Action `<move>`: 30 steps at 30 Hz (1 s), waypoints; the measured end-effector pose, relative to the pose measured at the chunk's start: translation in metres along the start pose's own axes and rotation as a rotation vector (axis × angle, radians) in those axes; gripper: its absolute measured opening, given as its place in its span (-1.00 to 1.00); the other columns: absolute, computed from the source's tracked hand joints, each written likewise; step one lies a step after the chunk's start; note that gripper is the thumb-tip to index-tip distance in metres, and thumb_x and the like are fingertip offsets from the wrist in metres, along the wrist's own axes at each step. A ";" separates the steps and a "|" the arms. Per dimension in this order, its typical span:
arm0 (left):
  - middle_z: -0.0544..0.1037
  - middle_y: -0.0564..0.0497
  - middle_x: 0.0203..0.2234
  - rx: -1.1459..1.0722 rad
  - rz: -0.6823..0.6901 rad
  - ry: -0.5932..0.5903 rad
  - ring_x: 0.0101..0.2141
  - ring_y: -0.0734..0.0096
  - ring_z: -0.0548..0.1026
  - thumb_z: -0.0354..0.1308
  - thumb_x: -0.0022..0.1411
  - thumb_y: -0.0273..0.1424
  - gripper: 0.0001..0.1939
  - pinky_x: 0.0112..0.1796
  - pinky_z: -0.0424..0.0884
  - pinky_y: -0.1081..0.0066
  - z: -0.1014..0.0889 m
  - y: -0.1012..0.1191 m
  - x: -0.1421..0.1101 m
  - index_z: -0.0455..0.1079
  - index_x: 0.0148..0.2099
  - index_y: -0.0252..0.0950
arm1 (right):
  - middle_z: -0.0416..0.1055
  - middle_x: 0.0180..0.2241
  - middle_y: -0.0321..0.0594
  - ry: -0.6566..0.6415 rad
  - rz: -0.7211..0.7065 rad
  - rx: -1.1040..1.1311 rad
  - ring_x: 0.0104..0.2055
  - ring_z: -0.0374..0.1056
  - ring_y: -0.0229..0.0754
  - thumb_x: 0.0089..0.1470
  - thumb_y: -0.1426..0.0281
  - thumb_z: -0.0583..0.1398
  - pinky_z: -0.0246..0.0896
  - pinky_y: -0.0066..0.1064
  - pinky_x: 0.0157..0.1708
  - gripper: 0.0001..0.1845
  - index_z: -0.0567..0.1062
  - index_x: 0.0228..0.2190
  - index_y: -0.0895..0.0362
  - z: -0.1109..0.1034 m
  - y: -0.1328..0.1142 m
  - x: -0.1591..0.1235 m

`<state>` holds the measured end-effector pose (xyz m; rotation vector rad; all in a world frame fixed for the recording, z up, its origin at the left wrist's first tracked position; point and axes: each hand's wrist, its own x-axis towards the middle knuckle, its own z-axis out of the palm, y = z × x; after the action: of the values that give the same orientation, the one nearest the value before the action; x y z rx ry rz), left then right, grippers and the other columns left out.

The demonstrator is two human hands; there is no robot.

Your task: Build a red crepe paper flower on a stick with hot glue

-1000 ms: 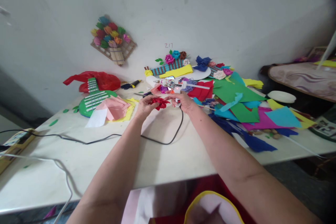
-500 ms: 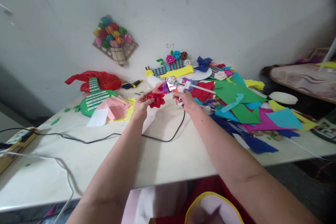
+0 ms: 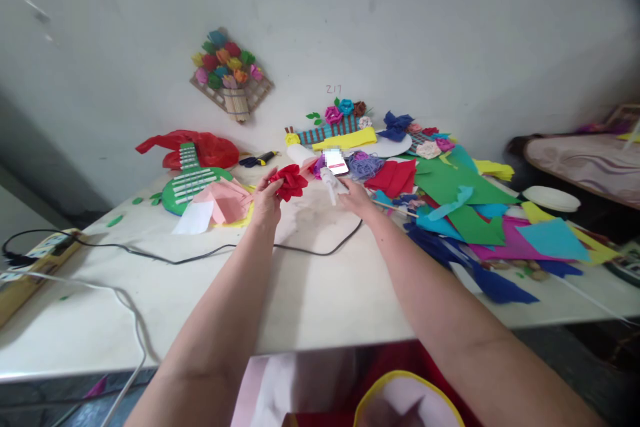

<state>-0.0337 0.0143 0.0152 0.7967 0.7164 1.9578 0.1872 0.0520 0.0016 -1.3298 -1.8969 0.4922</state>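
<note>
A red paper flower (image 3: 291, 183) is pinched by its left side in my left hand (image 3: 267, 195), raised over the table. My right hand (image 3: 357, 199) is closed around a white glue gun (image 3: 332, 187), which is tilted and partly blurred. Behind the gun lies a phone (image 3: 339, 163) with a lit screen. The gun's black cord (image 3: 320, 253) runs left across the tabletop. A gap separates the flower from the gun.
Green, blue and magenta paper sheets (image 3: 463, 180) heap up at the right. A green guitar-shaped craft (image 3: 193, 187) and pink paper (image 3: 225, 200) lie left. A power strip (image 3: 50, 260) sits at the left edge. Black-and-yellow pliers (image 3: 260, 159) lie near the wall.
My hands have drawn apart, the red flower moving left and turning its petals into view. The glue gun has swung from pointing left to a tilted, downward pose. The camera view has shifted slightly left.
</note>
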 end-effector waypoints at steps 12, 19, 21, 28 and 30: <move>0.57 0.02 -0.39 0.101 -0.051 -0.079 -0.37 0.39 0.53 0.30 -0.13 -0.42 -0.55 -0.38 0.43 0.44 0.000 -0.003 -0.002 0.43 -0.10 -0.22 | 0.44 -0.06 0.08 -0.207 -0.149 -0.443 -0.03 0.36 0.07 0.01 0.63 0.08 0.23 -0.27 -0.03 -0.35 0.37 0.17 0.19 0.017 -0.007 -0.010; 0.58 0.03 -0.37 0.086 -0.122 -0.159 -0.36 0.38 0.54 0.35 -0.16 -0.40 -0.45 -0.37 0.43 0.43 0.001 -0.011 -0.005 0.41 -0.03 -0.22 | 0.39 0.02 0.10 -0.234 -0.191 -0.531 0.04 0.30 0.06 0.03 0.61 0.11 0.13 -0.29 0.05 -0.32 0.30 0.22 0.23 0.018 -0.014 -0.014; 0.58 0.04 -0.36 0.071 -0.135 -0.174 -0.36 0.38 0.55 0.36 -0.17 -0.41 -0.43 -0.36 0.44 0.43 0.002 -0.012 -0.005 0.40 -0.01 -0.20 | 0.39 0.01 0.09 -0.234 -0.184 -0.550 0.04 0.30 0.06 0.03 0.59 0.11 0.14 -0.28 0.03 -0.34 0.33 0.20 0.20 0.016 -0.017 -0.016; 0.59 0.04 -0.41 0.028 -0.190 -0.157 -0.43 0.42 0.54 0.36 -0.18 -0.47 -0.47 -0.40 0.45 0.45 0.005 -0.014 -0.007 0.44 -0.06 -0.26 | 0.42 0.03 -0.02 -0.060 -0.176 -0.516 0.08 0.25 0.09 0.04 0.47 0.14 0.05 -0.15 0.08 -0.57 0.56 -0.04 0.12 0.008 -0.028 -0.017; 0.60 0.03 -0.40 0.023 -0.193 -0.149 -0.42 0.41 0.54 0.35 -0.18 -0.48 -0.49 -0.40 0.45 0.45 0.006 -0.014 -0.008 0.45 -0.07 -0.26 | 0.46 -0.01 -0.03 -0.012 -0.148 -0.398 0.05 0.28 0.05 0.06 0.43 0.13 0.05 -0.15 0.09 -0.63 0.58 -0.10 0.13 0.007 -0.032 -0.016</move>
<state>-0.0191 0.0146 0.0066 0.8455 0.7006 1.7016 0.1643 0.0260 0.0133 -1.4164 -2.1601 0.0456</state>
